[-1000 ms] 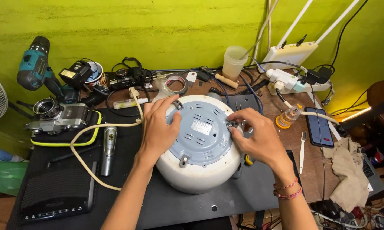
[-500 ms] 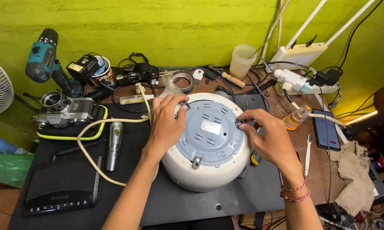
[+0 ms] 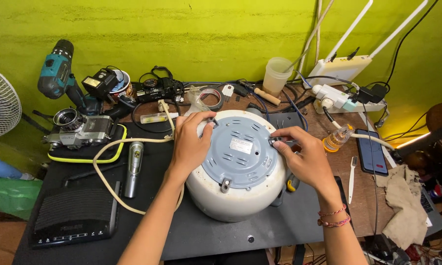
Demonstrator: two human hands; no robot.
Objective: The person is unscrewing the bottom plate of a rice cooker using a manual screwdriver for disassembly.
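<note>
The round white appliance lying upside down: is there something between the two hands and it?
Nothing visible. The left hand rests directly on the upper left rim of the upturned white appliance, and the right hand touches the right edge of its grey base plate, fingertips at a small foot there. The cream cable lies to the left.

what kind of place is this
Likely a small electronics or appliance repair bench: an upturned white cooker under both hands, a cordless drill, old cameras and tangled cables crowd the table.
</note>
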